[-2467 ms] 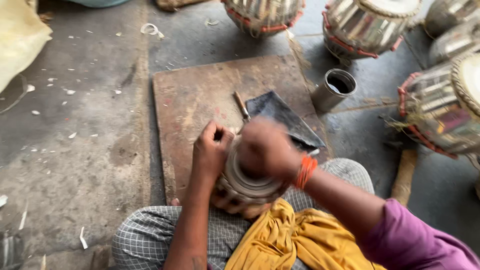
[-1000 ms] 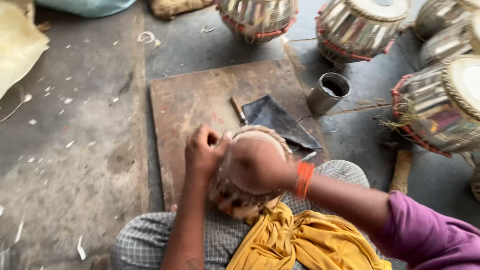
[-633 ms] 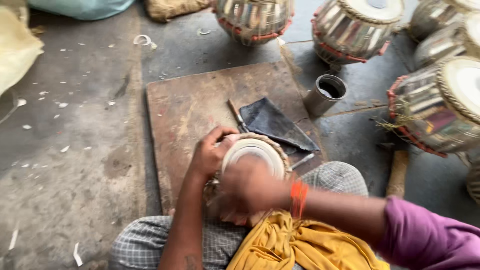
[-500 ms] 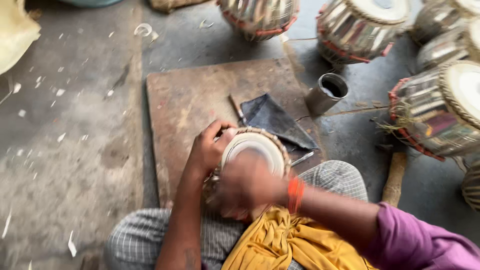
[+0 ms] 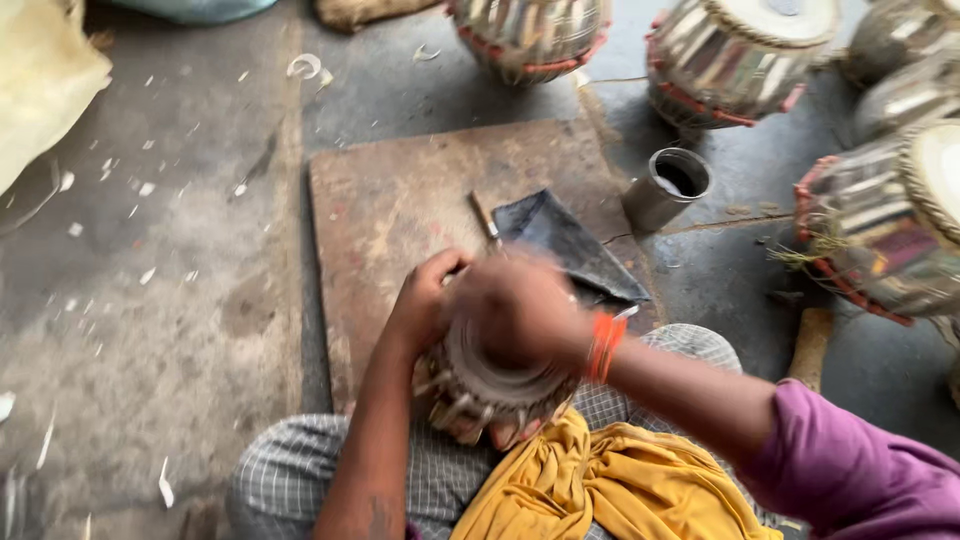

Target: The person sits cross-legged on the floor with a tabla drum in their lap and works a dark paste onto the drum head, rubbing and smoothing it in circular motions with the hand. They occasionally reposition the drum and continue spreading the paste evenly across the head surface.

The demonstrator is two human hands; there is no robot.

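Note:
A small drum (image 5: 495,390) with laced straps rests upright in my lap, above a yellow cloth (image 5: 590,485). My left hand (image 5: 425,300) grips the drum's left rim. My right hand (image 5: 520,310), with an orange band at the wrist, lies flat over the drumhead and is blurred by motion. The head itself is hidden under that hand. I cannot tell whether the right hand holds anything.
A wooden board (image 5: 420,210) lies on the concrete floor ahead, with a dark folded sheet (image 5: 565,245) and a thin tool (image 5: 485,215) on it. A metal cup (image 5: 670,188) stands to its right. Several finished drums (image 5: 735,55) ring the back and right. A wooden handle (image 5: 810,345) lies at right.
My right hand has moved back over the drumhead, covering the pale skin that showed half a second ago. The left hand stays on the rim.

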